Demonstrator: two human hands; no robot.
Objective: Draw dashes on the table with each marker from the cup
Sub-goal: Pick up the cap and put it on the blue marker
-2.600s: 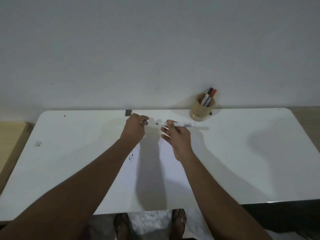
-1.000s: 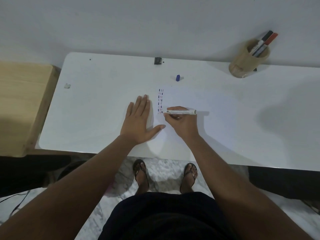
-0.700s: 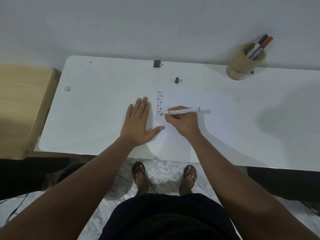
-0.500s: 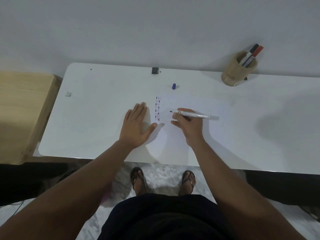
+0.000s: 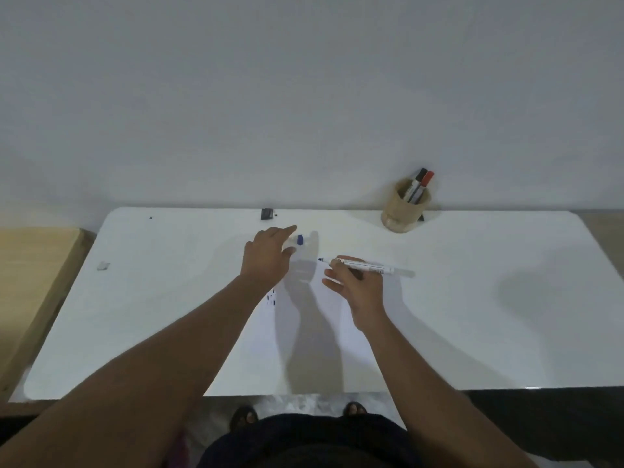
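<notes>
left hand (image 5: 268, 256) over blue cap (image 5: 300, 240) | right hand (image 5: 358, 285) holds marker (image 5: 366, 266)

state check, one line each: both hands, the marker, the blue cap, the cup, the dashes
left hand: open, reaching over the blue cap
right hand: shut on the marker
marker: uncapped, lifted off the table, tip pointing left
blue cap: off the marker, lying on the table
cup: upright, holding two capped markers, one black, one red
dashes: drawn, partly hidden by the left arm
</notes>
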